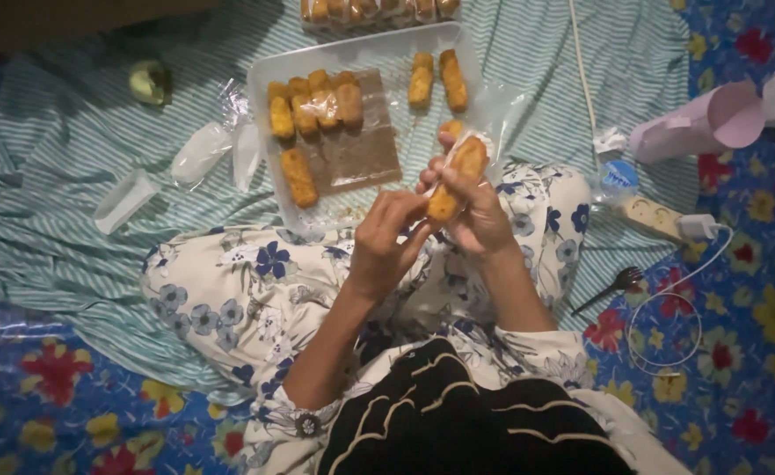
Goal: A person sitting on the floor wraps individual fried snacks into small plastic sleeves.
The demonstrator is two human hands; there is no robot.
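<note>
My right hand (480, 215) grips a golden breaded stick (458, 176) partly wrapped in a clear plastic sleeve, held above my lap. My left hand (385, 242) pinches the lower end of that stick and its wrapper. Just beyond my hands lies a white rectangular tray (264, 79) with several more breaded sticks (312, 105) on a brown paper sheet, and two more sticks (437, 79) at its right side.
Empty clear plastic sleeves (201, 151) lie left of the tray on a striped cloth (53, 202). A pink cup (699, 123) lies tipped at the right, near a power strip (655, 215) with a white cable, and a dark fork (611, 286). Another tray of sticks (378, 10) sits at the top edge.
</note>
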